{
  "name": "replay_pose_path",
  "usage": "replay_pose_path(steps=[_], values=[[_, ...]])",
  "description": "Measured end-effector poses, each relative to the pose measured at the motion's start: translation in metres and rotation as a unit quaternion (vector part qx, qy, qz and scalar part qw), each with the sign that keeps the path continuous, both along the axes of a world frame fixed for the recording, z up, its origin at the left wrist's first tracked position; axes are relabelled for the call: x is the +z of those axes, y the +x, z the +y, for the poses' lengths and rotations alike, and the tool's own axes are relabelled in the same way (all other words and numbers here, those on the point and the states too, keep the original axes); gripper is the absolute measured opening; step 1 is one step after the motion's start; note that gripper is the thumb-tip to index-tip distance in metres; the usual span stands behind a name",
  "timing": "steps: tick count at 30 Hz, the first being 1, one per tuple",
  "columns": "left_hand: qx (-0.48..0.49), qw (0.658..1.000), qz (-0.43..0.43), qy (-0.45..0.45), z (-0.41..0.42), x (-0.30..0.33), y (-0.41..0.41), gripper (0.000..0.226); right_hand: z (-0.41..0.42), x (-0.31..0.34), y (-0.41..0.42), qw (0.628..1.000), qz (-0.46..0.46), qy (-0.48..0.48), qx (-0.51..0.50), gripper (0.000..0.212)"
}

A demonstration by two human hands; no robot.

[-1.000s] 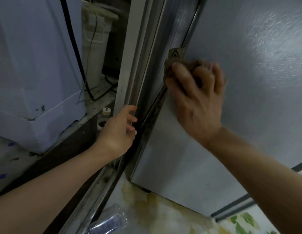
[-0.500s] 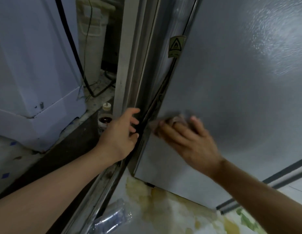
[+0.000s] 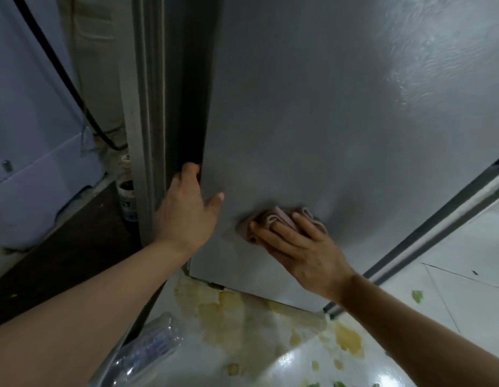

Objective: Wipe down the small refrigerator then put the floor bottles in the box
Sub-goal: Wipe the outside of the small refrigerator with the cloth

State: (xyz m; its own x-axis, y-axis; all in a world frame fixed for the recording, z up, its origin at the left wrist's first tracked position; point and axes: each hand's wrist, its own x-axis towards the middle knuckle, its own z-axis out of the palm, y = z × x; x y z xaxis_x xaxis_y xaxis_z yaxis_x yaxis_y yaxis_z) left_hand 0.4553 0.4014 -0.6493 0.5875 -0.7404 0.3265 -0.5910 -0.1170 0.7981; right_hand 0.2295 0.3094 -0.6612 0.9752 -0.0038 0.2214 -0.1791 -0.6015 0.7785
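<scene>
A pale tiled floor (image 3: pixel 466 255) with yellowish stains (image 3: pixel 228 311) runs under the scene, and I look down along the grey side of the small refrigerator (image 3: pixel 326 107), which fills most of the view; its top is cut off by the upper edge. My left hand (image 3: pixel 186 210) holds the refrigerator's rear edge: the thumb lies on the grey panel, while the fingers curl round the corner into the dark gap (image 3: pixel 192 107) behind, where their tips are hidden. My right hand (image 3: pixel 301 247) presses a folded pinkish cloth (image 3: pixel 273 220) flat against the lower part of the panel, fingers fairly straight and spread over it; the hand covers part of the cloth, so its full outline is not visible. Just left of the gap stands a grey door frame (image 3: pixel 145 107). Beyond it, a small bottle (image 3: pixel 126 191) with a pale cap and dark contents stands on the floor, partly hidden by the frame. A black cable (image 3: pixel 61 68) runs diagonally down across a pale blue appliance (image 3: pixel 33 135) at the far left; the blue casing is blurred and I cannot tell what kind it is. At the bottom edge a clear plastic bottle (image 3: pixel 150 347) lies on the floor between my forearms, partly cut off and partly behind the left arm. A dark strip with a metal rail (image 3: pixel 438 233) slants along the right side of the refrigerator.
</scene>
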Motion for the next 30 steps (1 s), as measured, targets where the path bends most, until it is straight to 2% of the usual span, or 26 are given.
replay_pose_path(steps=[2,5,8,10,12,14,16,18,21,25,27,30], values=[[0.012,1.0,-0.001,0.003,-0.001,0.001,-0.004,0.044,-0.007,0.026,-0.009,0.997,-0.074,-0.014,0.02,0.044],[0.027,1.0,-0.002,-0.002,-0.004,0.001,-0.008,0.044,-0.025,0.067,-0.027,0.967,-0.252,-0.016,0.04,0.046],[0.027,0.999,0.018,-0.022,-0.005,-0.003,-0.01,0.046,-0.032,0.062,-0.028,0.948,-0.313,0.014,0.049,0.045],[0.021,0.999,0.023,-0.025,-0.004,-0.005,-0.012,0.049,-0.028,0.031,-0.032,0.961,-0.274,0.031,0.032,0.043],[0.019,1.0,0.019,-0.015,-0.003,-0.005,-0.013,0.052,-0.025,-0.004,-0.051,0.989,-0.144,0.011,0.008,0.046],[0.016,1.0,0.02,0.002,-0.001,-0.006,-0.014,0.057,-0.018,-0.023,-0.07,0.999,-0.001,-0.003,-0.043,0.066],[0.017,0.999,0.027,0.021,0.002,-0.008,-0.016,0.064,-0.013,-0.023,-0.08,0.996,0.055,-0.004,-0.066,0.078],[0.027,0.998,0.036,0.037,0.006,-0.012,-0.014,0.067,-0.017,-0.008,-0.082,0.999,0.017,-0.011,-0.039,0.075],[0.029,0.998,0.037,0.043,0.005,-0.011,-0.018,0.069,-0.033,0.035,-0.112,0.988,-0.146,-0.022,-0.044,0.075],[0.045,0.998,0.026,0.033,-0.001,-0.015,-0.019,0.069,-0.038,0.039,-0.121,0.965,-0.261,0.018,-0.033,0.054],[0.046,0.998,0.015,0.028,-0.002,-0.016,-0.02,0.068,-0.032,0.012,-0.121,0.967,-0.248,0.043,-0.033,0.05],[0.034,0.999,0.015,0.028,-0.002,-0.017,-0.017,0.065,-0.022,-0.022,-0.137,0.994,-0.078,0.035,-0.073,0.049]])
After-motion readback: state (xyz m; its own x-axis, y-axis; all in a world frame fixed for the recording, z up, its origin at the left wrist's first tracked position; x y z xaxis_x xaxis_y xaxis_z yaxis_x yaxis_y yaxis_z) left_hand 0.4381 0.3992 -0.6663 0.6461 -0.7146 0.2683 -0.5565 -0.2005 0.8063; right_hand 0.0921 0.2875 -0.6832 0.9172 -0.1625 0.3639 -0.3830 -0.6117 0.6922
